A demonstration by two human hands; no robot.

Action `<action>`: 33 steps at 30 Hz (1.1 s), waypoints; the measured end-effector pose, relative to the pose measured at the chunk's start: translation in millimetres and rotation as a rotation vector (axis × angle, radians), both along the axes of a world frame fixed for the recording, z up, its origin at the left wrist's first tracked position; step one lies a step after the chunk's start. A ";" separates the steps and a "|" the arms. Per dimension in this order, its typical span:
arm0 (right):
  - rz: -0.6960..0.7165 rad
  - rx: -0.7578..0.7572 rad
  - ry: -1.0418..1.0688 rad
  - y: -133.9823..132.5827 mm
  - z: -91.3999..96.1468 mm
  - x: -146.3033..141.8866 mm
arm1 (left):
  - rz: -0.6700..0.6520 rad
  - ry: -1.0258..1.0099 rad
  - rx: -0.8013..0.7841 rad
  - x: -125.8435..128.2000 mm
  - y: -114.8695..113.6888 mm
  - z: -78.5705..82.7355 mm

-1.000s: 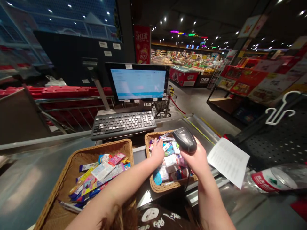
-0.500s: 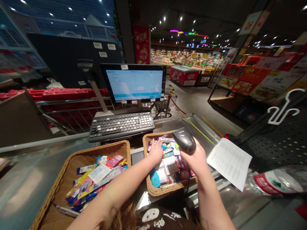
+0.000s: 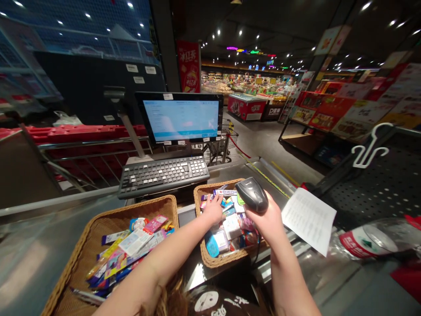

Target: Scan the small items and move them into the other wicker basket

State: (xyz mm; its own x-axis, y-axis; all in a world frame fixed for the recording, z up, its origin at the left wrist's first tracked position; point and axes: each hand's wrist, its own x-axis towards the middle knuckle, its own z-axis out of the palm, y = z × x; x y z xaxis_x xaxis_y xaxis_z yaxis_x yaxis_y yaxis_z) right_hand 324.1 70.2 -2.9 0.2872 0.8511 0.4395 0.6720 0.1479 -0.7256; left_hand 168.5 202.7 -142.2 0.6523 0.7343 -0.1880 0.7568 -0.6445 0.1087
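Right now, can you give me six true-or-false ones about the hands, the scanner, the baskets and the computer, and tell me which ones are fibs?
1. The right hand holds a scanner. True.
2. The left hand is over the packets in the right basket. True.
3. Both hands are in the left basket. False: the left hand is at the right basket, and the right hand is holding the scanner.
4. The scanner is bright red. False: the scanner is black.
5. The screen behind the keyboard is lit up. True.
6. The keyboard lies inside the right basket. False: it sits in front of the screen.
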 end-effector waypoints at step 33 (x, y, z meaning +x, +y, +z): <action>-0.095 -0.025 0.003 -20.0 0.5 -4.7 | -0.154 -0.028 0.130 1.7 -12.7 5.6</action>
